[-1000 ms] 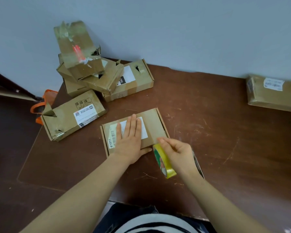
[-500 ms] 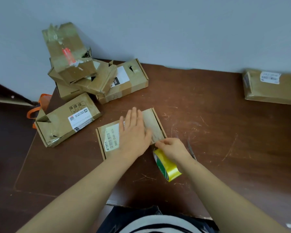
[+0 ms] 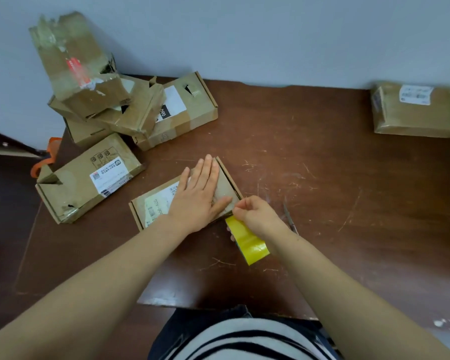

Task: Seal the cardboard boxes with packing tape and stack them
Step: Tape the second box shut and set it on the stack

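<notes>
A flat cardboard box (image 3: 153, 206) with a white label lies in the middle of the brown table (image 3: 309, 178). My left hand (image 3: 200, 193) lies flat on its right half, fingers straight, pressing the top. At the box's near right corner my right hand (image 3: 257, 216) curls its fingers and pinches the tape end. The yellow tape roll (image 3: 247, 240) sits under that hand, just off the box's front edge. Clear tape appears to cover the right part of the box.
Several worn cardboard boxes (image 3: 107, 105) are piled at the back left, one (image 3: 89, 178) lying apart in front. Another taped box (image 3: 416, 110) sits at the back right by the wall. Scissors (image 3: 290, 216) lie right of my right hand. An orange object (image 3: 46, 159) pokes out past the left edge.
My left hand slid rightward over the box top. My right hand drew in to the box's near right corner, the roll swinging from upright to lying toward me.
</notes>
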Demonstrator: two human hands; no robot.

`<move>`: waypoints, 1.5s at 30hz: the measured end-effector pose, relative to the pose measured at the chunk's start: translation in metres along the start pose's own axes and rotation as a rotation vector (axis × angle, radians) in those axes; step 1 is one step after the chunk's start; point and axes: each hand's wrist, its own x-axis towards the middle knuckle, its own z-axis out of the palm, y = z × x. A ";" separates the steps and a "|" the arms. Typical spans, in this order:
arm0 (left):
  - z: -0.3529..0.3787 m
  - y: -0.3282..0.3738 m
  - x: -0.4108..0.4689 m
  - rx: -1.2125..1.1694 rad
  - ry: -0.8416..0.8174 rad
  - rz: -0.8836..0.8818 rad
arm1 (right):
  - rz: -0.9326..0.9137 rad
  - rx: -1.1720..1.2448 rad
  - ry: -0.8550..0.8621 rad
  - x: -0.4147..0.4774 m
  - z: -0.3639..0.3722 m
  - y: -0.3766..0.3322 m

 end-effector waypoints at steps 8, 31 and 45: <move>0.005 0.017 -0.010 -0.017 0.074 0.029 | -0.015 0.107 -0.028 -0.004 -0.001 0.001; -0.050 0.016 -0.056 -0.072 0.001 0.102 | -0.315 0.205 -0.023 -0.081 -0.022 -0.042; -0.076 -0.003 -0.020 -0.098 0.023 -0.049 | -0.500 0.243 -0.056 -0.087 0.004 -0.052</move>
